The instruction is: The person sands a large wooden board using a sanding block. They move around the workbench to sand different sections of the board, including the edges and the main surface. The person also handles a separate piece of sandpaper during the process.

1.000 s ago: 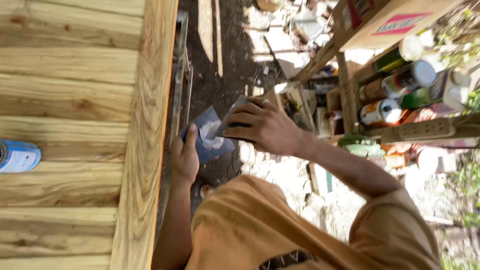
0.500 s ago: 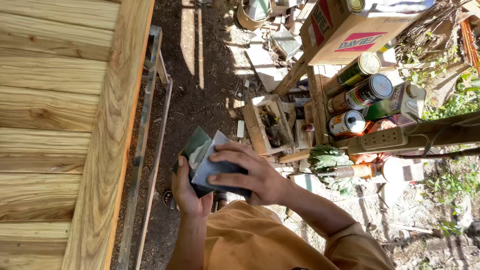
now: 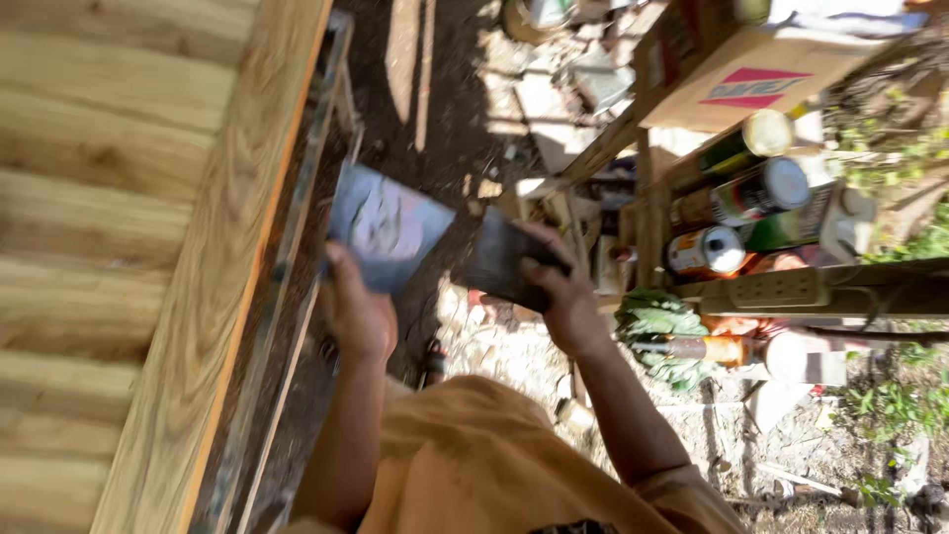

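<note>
Head view, looking down past my orange shirt [image 3: 474, 465] at bare dirt. My left hand [image 3: 358, 314] is closed on the lower edge of a grey-blue sheet [image 3: 388, 227], thumb on its face; the sheet stands tilted, just beside the wooden surface [image 3: 148, 247] and over the metal rail [image 3: 297, 247] that runs along the surface's edge. My right hand [image 3: 561, 292] is closed around a dark flat block [image 3: 499, 262], fingers wrapped over its far side. Block and sheet are near each other but apart, a gap of sunlit ground showing between them. I cannot tell what either is made of; the frame is blurred.

Beyond the block, away from the surface, a rough wooden rack [image 3: 820, 292] holds several cans [image 3: 761, 188] lying on their sides, lids toward the camera. A cardboard box [image 3: 761, 74] sits above the cans in frame. A green bundle [image 3: 657, 331] lies by the rack, just past my right wrist. Rubble and scrap wood litter the ground between the block and the rack.
</note>
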